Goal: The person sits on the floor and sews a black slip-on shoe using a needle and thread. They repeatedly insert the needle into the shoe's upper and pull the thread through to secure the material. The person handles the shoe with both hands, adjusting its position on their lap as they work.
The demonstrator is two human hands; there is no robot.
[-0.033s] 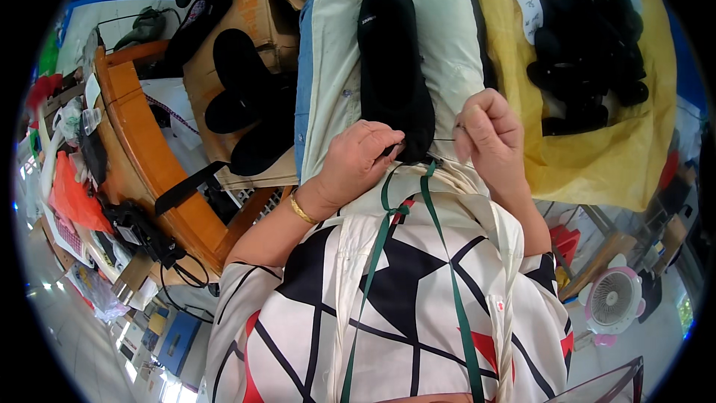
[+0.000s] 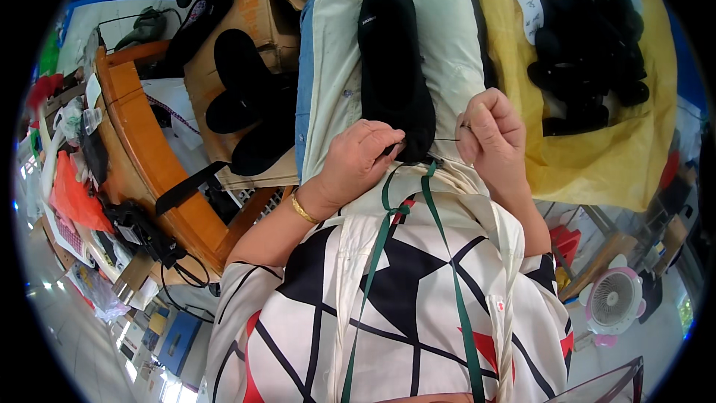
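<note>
A black fabric slipper (image 2: 391,52) lies lengthwise on the pale apron cloth over my lap, its heel end nearest me. My left hand (image 2: 360,153) is closed on the slipper's heel edge, thumb and fingertips pinching the rim. From that heel a short dark thread (image 2: 446,139) runs taut to the right. My right hand (image 2: 492,134) pinches the thread's other end, just off the slipper's right side. A small dark band shows by its fingers. Whether a needle is in the pinch cannot be made out.
Left, more black slippers (image 2: 242,67) lie at a cardboard box (image 2: 261,4) beside a wooden chair (image 2: 142,134). Right, a yellow sack (image 2: 597,172) bears a pile of black slippers (image 2: 585,30) and a white insole (image 2: 526,4). A small fan (image 2: 613,297) stands lower right.
Almost nothing differs. My right hand has shifted very slightly to the right with the thread; my left hand and the slipper stay in place.
</note>
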